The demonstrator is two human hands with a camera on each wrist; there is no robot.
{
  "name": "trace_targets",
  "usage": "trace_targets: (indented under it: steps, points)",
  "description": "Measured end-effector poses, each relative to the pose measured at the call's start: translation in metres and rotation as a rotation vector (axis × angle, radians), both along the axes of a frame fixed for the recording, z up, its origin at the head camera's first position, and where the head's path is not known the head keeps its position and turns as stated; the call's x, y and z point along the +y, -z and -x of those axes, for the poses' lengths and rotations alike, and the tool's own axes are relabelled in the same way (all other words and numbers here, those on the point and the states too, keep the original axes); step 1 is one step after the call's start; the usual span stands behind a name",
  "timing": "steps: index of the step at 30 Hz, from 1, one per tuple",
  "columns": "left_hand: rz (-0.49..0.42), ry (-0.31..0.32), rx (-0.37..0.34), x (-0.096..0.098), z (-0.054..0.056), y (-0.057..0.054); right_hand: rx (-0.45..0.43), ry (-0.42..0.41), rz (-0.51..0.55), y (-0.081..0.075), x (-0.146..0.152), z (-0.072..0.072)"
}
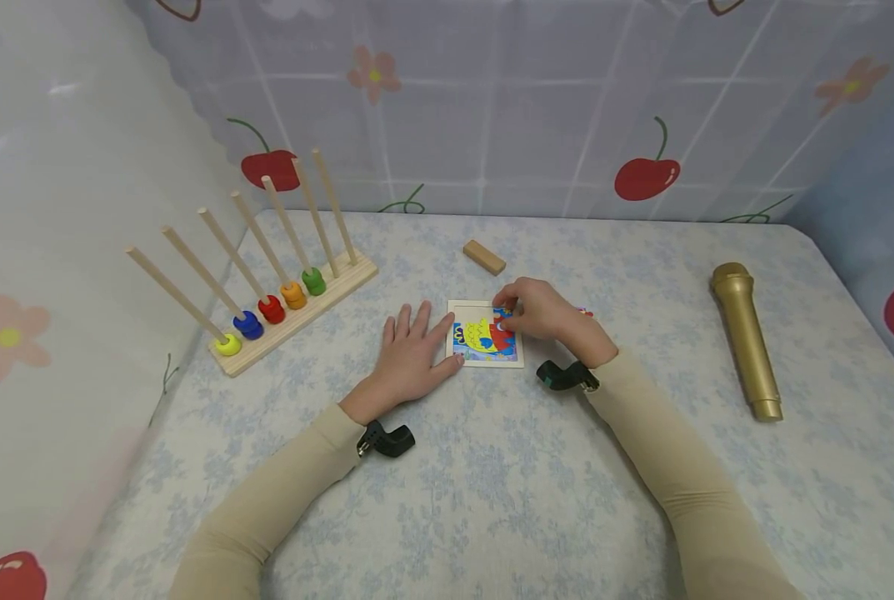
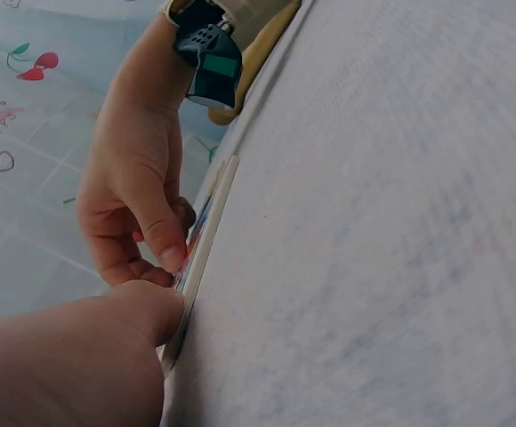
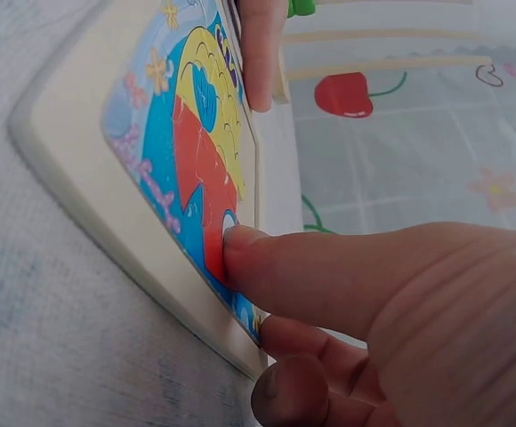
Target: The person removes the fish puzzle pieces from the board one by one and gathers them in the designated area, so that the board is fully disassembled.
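A small wooden tray puzzle with a yellow, red and blue fish picture lies at mid-table; bare wood shows in its upper left part. My left hand lies spread beside it, with thumb and forefinger at the tray's left edge. At the upper right corner is my right hand, fingers bent. Its thumb is on a red and blue puzzle piece, and its other fingers curl at the tray's border, so it pinches that corner piece. Just beyond the right hand, a bit of another colourful piece shows, mostly hidden.
To the left stands a wooden peg rack with coloured beads on several of its upright rods. Behind the puzzle lies a small wooden block. A gold microphone-shaped tube lies at the right. A printed curtain hangs along the far edge.
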State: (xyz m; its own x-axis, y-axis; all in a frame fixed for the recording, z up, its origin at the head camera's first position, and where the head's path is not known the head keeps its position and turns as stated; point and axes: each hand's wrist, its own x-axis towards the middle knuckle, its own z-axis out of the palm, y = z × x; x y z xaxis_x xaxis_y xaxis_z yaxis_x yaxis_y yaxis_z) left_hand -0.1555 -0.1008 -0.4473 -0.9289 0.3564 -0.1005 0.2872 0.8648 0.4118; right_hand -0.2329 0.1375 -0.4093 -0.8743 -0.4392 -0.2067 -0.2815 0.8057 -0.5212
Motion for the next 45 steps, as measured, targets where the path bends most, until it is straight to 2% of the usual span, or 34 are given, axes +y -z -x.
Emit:
trace_targets:
  steps: [14,31,45]
  points:
    - [0.002,0.000,0.001,-0.0008,0.0002,-0.0007,-0.012,0.005,-0.008,-0.0013,-0.0014,-0.0012]
    - [0.003,-0.002,0.002,0.0003,0.0008,-0.0021,0.061,-0.031,-0.029,-0.0041,0.0002,-0.0022]
    - [0.001,-0.005,0.006,0.0004,-0.0006,0.0006,-0.006,-0.019,0.026,-0.0044,0.0012,-0.0050]
